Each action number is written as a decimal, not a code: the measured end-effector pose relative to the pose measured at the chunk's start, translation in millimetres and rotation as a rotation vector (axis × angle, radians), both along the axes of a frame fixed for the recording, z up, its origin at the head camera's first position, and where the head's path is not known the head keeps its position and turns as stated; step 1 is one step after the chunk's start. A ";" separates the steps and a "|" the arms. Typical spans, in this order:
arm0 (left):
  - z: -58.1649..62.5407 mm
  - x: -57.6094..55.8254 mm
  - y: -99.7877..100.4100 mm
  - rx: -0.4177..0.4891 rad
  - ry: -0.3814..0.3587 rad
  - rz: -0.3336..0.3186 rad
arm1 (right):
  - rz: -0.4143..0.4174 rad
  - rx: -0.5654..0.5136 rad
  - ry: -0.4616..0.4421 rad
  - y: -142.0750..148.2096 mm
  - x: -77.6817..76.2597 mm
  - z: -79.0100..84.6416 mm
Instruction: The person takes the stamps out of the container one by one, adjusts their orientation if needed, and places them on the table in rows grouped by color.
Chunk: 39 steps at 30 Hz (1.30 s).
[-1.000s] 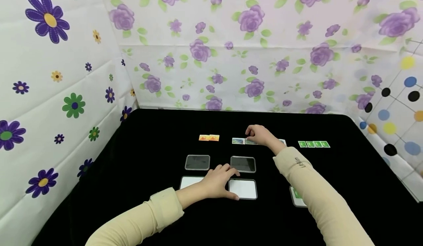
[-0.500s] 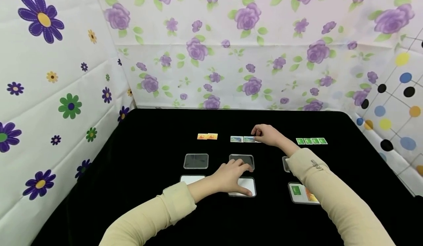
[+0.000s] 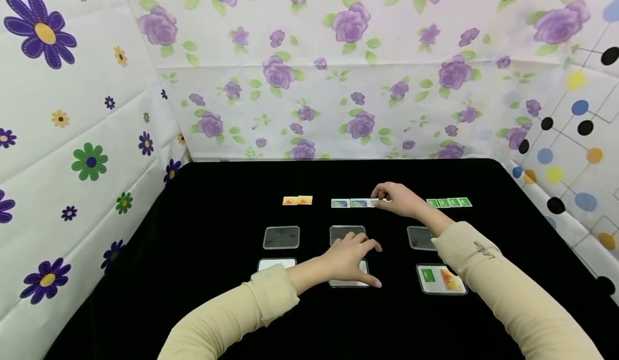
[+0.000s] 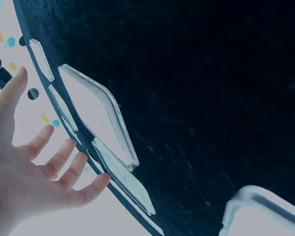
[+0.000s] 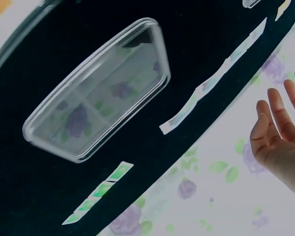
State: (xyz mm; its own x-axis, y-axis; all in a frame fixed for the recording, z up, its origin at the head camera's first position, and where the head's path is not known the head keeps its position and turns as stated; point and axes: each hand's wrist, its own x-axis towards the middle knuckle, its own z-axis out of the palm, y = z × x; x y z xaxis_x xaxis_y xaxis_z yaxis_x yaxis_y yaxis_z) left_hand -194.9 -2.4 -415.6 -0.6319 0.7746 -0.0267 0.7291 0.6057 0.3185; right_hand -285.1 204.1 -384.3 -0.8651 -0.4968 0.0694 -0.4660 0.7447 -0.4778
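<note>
My right hand (image 3: 401, 200) hovers at the right part of a row of small blue picture cards (image 3: 359, 203), its fingers loosely bent. In the right wrist view that hand (image 5: 280, 135) has nothing between its fingers, and the blue card row (image 5: 214, 81) lies to its left. My left hand (image 3: 350, 255) spreads over a shallow white box (image 3: 344, 283) and the front of a clear lid (image 3: 340, 232), partly hiding both. The left wrist view shows the left hand (image 4: 44, 177) with its fingers apart and holding nothing, beside a white box (image 4: 96, 113).
Orange cards (image 3: 297, 201) lie left of the blue row, green cards (image 3: 448, 203) right. More clear lids stand left (image 3: 281, 237) and right (image 3: 418, 237). Another white box (image 3: 276, 264) sits front left; the front right box (image 3: 437, 291) holds a green and an orange card.
My right hand has slid rightward along the blue cards, uncovering those on the left. My left hand has shifted right over the middle box. The head view has turned slightly right.
</note>
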 end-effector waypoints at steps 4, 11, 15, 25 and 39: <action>-2.2 0.9 7.9 -0.036 0.024 0.024 | 0.010 0.008 0.035 5.7 6.0 -1.9; -1.1 3.8 25.7 -0.061 0.055 0.038 | 0.009 -0.016 0.086 20.9 16.6 -1.5; -1.7 3.0 37.0 -0.062 0.056 0.023 | 0.017 -0.031 0.107 28.7 23.5 3.3; -1.5 4.6 60.9 -0.048 0.066 0.008 | 0.030 -0.054 0.110 46.5 40.3 8.8; -10.5 6.9 75.4 -0.045 0.040 0.056 | -0.004 -0.116 0.105 73.5 71.1 7.8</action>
State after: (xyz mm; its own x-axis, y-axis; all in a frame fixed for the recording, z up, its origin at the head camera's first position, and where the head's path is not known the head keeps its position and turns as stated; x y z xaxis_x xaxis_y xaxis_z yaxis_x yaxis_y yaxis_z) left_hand -188.0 73.0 -426.1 -0.6755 0.7366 -0.0350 0.7052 0.6591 0.2613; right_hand -214.0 277.7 -376.4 -0.8523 -0.4764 0.2161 -0.5146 0.6893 -0.5100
